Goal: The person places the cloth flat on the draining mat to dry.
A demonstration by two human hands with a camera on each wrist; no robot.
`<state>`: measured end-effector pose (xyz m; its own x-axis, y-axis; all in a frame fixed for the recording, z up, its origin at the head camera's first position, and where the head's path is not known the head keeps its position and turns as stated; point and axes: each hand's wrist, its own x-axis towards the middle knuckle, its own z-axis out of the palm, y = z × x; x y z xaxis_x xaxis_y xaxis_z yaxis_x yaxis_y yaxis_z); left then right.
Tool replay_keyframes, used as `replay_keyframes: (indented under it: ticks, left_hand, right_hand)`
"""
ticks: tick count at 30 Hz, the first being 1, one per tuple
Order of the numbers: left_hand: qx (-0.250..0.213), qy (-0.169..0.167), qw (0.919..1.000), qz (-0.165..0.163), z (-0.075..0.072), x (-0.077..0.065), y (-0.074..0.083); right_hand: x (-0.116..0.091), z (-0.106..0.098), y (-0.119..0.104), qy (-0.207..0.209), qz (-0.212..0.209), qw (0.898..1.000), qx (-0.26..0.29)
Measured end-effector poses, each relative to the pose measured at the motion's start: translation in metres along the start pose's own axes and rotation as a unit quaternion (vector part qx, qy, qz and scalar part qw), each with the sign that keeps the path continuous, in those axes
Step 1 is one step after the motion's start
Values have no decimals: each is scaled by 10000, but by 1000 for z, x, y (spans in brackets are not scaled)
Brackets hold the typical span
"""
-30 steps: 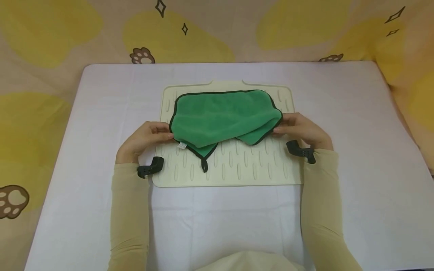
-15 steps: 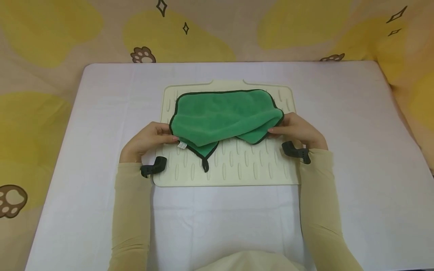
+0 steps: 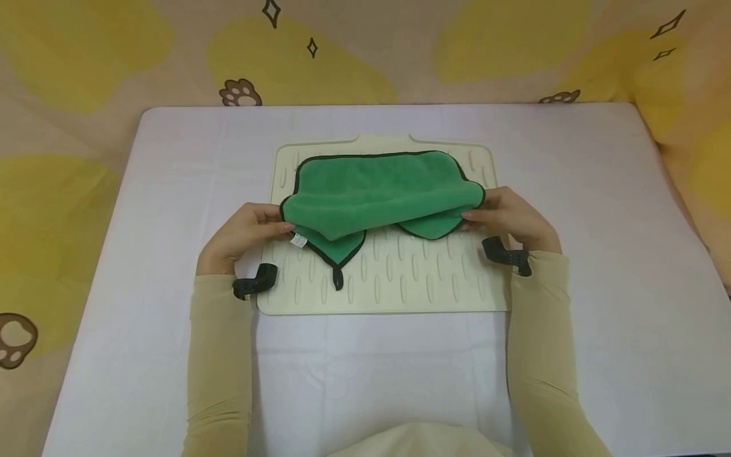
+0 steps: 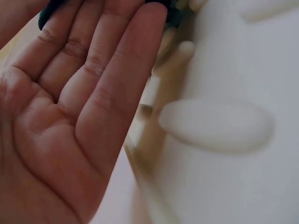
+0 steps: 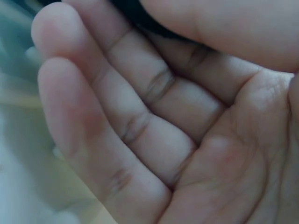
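Note:
A green cloth (image 3: pixel 377 184) with dark edging lies folded over on a cream ridged mat (image 3: pixel 388 298), its near edge held between both hands. At the cloth's left edge, my left hand (image 3: pixel 245 231) pinches it between thumb and fingers. My right hand (image 3: pixel 508 216) pinches the right edge the same way. A corner with a dark loop (image 3: pixel 338 279) hangs toward me, and a small white tag (image 3: pixel 298 240) shows beside the left thumb. The left wrist view has the palm (image 4: pixel 70 116) with dark green cloth at the fingertips; in the right wrist view, curled fingers (image 5: pixel 135 126) show.
The mat lies on a white-covered table (image 3: pixel 377 381). A patterned yellow and beige fabric (image 3: pixel 354 57) hangs behind the table and along its sides. Each wrist wears a black camera mount, one on the left (image 3: pixel 255 281) and one on the right (image 3: pixel 507 255).
Both hands have moved slightly apart, drawing the near part of the cloth wider and straighter. The loop corner has shifted a little to the left.

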<state>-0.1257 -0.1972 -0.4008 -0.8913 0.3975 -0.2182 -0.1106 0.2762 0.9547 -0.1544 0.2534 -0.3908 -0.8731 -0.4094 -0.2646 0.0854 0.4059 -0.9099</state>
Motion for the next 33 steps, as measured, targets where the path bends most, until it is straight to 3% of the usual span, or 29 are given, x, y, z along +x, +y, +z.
replay_keyframes:
  ticks: [11, 19, 29, 33]
  left_hand:
    - [-461, 376, 9981, 144, -2, -3, 2]
    - [-358, 513, 9978, 236, -4, -4, 0]
    - [-485, 513, 9971, 272, -5, -4, 0]
    - [-478, 342, 9982, 153, -5, -3, -2]
  right_hand:
    - [-3, -7, 2, -183, -328, 9987, 336]
    - [-7, -11, 4, -296, -558, 9971, 432]
    - [-11, -18, 6, -420, -878, 9930, 673]
    - [-10, -15, 4, -348, -622, 9966, 411]
